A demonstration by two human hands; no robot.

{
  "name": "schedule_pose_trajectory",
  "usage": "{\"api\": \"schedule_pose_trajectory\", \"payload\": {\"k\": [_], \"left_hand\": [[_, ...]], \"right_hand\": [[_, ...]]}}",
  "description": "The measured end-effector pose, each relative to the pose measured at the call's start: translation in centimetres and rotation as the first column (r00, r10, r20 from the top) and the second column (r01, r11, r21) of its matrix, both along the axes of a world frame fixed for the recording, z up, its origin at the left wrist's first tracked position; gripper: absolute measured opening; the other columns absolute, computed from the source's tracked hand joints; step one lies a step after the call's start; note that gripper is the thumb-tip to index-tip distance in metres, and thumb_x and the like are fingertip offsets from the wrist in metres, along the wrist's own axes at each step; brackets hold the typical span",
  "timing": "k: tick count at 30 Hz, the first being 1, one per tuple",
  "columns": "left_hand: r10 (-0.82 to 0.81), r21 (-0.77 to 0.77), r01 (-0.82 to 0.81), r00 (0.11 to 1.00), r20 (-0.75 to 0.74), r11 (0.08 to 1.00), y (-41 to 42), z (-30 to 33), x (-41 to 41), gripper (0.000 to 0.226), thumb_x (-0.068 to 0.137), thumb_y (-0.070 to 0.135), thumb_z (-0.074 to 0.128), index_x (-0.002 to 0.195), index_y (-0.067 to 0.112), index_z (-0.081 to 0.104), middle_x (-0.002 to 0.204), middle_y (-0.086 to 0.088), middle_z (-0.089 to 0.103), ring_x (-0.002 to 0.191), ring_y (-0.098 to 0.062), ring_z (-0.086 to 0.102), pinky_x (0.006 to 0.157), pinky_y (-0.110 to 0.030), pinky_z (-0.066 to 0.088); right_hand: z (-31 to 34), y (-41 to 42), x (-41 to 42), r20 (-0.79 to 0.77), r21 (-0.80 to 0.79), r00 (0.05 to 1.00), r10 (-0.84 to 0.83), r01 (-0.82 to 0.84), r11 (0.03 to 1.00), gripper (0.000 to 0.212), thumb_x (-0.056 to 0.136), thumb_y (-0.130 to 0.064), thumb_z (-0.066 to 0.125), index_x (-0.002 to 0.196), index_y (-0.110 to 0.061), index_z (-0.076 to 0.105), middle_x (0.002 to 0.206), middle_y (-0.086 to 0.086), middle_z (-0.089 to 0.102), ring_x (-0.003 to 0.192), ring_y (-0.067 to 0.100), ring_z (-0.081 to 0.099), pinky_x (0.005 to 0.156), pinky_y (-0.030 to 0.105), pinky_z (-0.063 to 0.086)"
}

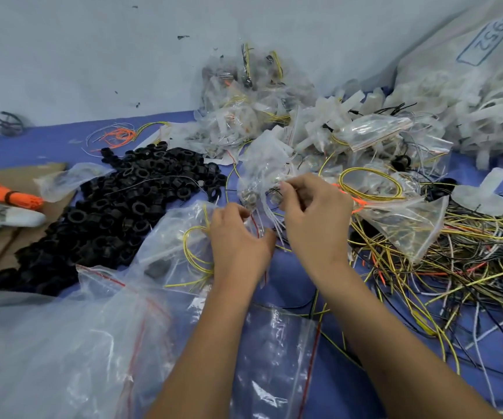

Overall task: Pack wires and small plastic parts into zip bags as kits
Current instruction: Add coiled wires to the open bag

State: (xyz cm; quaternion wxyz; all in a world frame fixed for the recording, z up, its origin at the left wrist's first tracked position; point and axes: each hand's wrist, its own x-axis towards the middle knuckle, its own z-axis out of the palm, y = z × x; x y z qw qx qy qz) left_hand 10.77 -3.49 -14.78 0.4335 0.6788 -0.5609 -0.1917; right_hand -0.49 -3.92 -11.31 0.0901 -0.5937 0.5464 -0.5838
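Both hands are working at one small zip bag [262, 176] held just above the blue counter [304, 285]: the right hand [313, 216] is pinching the bag near its mouth, and the left hand [238, 237] is curling its fingers round thin wires [266, 220] trailing below it. To do this well, I judge the wire ends are needing to be gathered into one loop before going in, so nothing is snagging the seal. Around them, black plastic rings [123, 201] are lying heaped to the left, loose wires [443, 267] are sprawling to the right, and filled bags [253, 95] are piling against the pale wall [93, 55] behind.
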Motion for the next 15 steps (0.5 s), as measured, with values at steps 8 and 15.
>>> {"api": "schedule_pose_trajectory", "payload": {"k": [8,15], "left_hand": [[0.112,-0.099,-0.13,0.98,-0.166,0.987,-0.01,0.29,0.37,0.008,0.081,0.01,0.068,0.083,0.017,0.065,0.079,0.003,0.068,0.076,-0.014,0.065,0.072,-0.029,0.051],[0.12,-0.176,-0.254,0.829,-0.545,0.951,-0.63,0.84,0.29,0.012,0.083,0.015,0.081,0.078,0.019,0.071,0.069,0.006,0.071,0.061,-0.004,0.064,0.06,-0.018,0.049]], "right_hand": [[-0.32,-0.35,-0.81,0.018,0.146,1.0,0.009,-0.012,0.989,0.017,0.092,-0.021,0.067,0.08,-0.014,0.076,0.062,-0.005,0.069,0.062,0.01,0.067,0.066,0.035,0.054],[-0.57,-0.39,-0.77,-0.052,0.286,0.991,0.126,-0.106,0.952,0.018,0.088,-0.013,0.064,0.073,-0.01,0.073,0.059,0.002,0.069,0.06,0.022,0.068,0.065,0.038,0.056]]}}
